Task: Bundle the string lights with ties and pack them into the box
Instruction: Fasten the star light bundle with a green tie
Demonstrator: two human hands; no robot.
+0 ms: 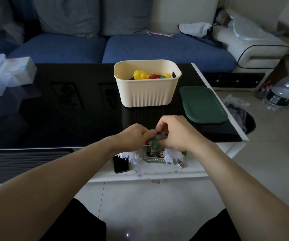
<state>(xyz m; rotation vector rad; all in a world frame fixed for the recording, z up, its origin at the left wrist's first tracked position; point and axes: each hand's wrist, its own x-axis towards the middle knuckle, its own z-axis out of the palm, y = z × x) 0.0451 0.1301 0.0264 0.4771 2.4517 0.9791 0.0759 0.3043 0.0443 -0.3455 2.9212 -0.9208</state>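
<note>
Both hands met over the near edge of the glossy black coffee table (pixel 70 119). The left hand (pixel 133 137) and the right hand (pixel 176 133) had their fingers curled in and pinched one small dark green bundle of string lights (pixel 155 142) between them. Its long axis ran roughly from 12 to 6 o'clock, the lower end hanging toward the person; whether a tie was on it could not be told.

One cream ribbed plastic box (pixel 149 94) stood open on the table at 12 o'clock from the hands, well apart, with yellow and red pieces inside. One dark green rounded lid (pixel 203 105) lay flat at 3 o'clock from the box, just beside it.

On the white lower shelf (pixel 192 169) lay one black phone (pixel 120 164) and two white frilly pieces. Beyond the table stood a blue sofa (pixel 140 47); the floor was pale tile.
</note>
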